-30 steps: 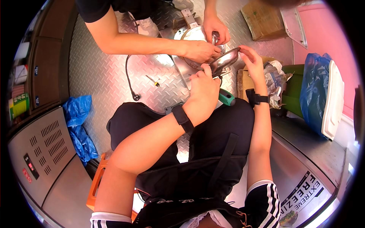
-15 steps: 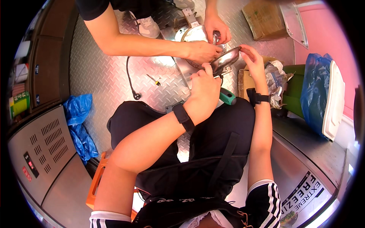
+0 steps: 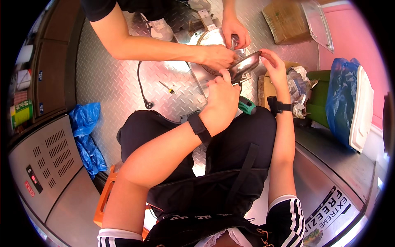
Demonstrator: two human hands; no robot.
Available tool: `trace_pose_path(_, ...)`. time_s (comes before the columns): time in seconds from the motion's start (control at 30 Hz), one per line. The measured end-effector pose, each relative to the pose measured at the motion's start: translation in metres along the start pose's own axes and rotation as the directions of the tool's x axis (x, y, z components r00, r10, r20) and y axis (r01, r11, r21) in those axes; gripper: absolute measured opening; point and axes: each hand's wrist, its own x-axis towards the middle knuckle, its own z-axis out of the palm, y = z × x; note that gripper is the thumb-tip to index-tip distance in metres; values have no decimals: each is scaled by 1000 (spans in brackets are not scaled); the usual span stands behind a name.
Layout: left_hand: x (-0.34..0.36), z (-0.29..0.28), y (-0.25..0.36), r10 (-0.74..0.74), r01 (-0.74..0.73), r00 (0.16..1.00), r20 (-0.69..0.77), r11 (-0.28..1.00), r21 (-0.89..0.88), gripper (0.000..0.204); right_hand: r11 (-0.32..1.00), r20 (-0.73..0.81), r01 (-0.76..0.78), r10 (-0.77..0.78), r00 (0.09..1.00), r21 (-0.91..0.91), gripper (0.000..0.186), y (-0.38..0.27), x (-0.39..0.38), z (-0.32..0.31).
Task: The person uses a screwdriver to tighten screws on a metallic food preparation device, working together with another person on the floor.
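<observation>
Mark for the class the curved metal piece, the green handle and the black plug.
Curved metal piece (image 3: 245, 67): head view, on its shiny side.
Green handle (image 3: 246, 105): head view, on its grip.
Black plug (image 3: 148, 105): head view, on its body.

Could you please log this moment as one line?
Left hand: at silver, curved metal piece, near end | Right hand: at its far end | Floor: yellow-and-black screwdriver, black cable with plug
</observation>
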Motion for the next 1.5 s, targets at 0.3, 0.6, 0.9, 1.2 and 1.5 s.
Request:
trace_pose_path(0.3,1,0,0,-8,8,1000,-11,1000,19,30,1000,-4,4,-4,1000,12,27,1,0,0)
trace_pose_path(0.6,-4,-3,1,-22,27,996,-89,998,55,28,1000,4,4,-4,1000,10,27,1,-1,-1)
trace_pose_path(0.9,-6,-2,0,-19,30,991,-135,997,74,27,1000,14,-19,19,1000,-11,29,3,-2,-1)
trace_pose_path(1.2,-6,-1,-2,-29,41,989,-148,996,75,26,975,-56,-37,25,998,-219,33,29,-1,-8)
trace_pose_path(1.5,-1,2,1,-33,34,998,-54,999,17,30,625,81,221,-246,966,-749,52,81,-5,-32)
